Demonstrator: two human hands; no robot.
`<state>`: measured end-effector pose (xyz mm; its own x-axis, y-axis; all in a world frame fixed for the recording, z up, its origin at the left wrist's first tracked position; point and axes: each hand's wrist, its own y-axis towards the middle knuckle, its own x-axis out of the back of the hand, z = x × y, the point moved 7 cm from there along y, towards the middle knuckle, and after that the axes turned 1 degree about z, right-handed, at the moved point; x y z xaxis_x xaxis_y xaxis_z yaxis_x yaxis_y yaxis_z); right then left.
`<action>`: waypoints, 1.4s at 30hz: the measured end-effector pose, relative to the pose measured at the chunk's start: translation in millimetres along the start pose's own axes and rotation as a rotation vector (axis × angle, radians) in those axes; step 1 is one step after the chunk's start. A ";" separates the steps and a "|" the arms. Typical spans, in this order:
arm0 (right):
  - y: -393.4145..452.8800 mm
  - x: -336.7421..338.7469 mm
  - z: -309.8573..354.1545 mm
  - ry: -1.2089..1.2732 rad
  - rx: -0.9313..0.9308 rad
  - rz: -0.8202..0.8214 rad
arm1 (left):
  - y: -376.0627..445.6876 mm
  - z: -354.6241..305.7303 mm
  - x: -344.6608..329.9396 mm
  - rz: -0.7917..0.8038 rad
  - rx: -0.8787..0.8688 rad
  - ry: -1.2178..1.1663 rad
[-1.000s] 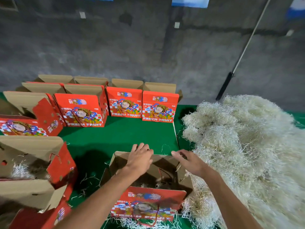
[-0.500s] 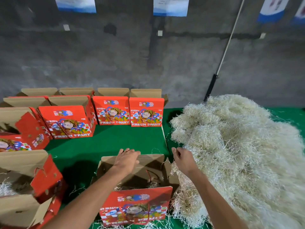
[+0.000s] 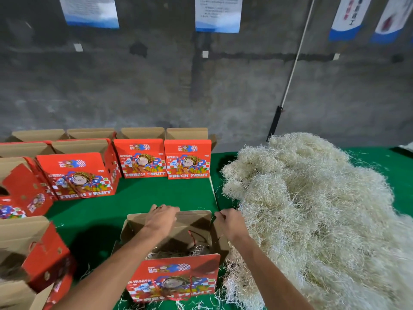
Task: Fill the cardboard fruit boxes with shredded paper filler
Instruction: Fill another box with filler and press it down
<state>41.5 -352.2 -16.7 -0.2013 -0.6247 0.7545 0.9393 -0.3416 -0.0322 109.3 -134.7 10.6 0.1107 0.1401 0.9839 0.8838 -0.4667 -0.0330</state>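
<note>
Filler barely lines the open box (image 3: pixel 172 274) at lower centre, my left hand (image 3: pixel 161 218) gripping its back flap, my right hand (image 3: pixel 228 222) curled at its side flap beside the shredded paper heap (image 3: pixel 312 209); the back-row boxes (image 3: pixel 164 158), upper left, seem unfilled.

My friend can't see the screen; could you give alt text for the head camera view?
Two hands, left hand and right hand, grip the far flaps of an open red fruit box on a green table, beside a big pile of shredded paper.
</note>
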 end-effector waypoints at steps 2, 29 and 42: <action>1.1 1.9 2.3 -0.026 0.050 -0.034 | 1.2 3.5 2.4 0.004 0.013 -0.015; -19.4 -117.9 -1.0 0.554 -0.376 0.425 | -1.2 31.4 -4.7 -0.109 0.075 -0.097; 2.0 -180.1 72.4 0.629 -0.305 0.468 | -11.6 111.2 16.0 -0.193 0.233 0.084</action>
<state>99.8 -189.6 -105.1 -0.0122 -0.9931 0.1166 0.8662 -0.0687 -0.4950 151.3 -30.0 7.2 -0.0985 0.1291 0.9867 0.9664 -0.2244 0.1258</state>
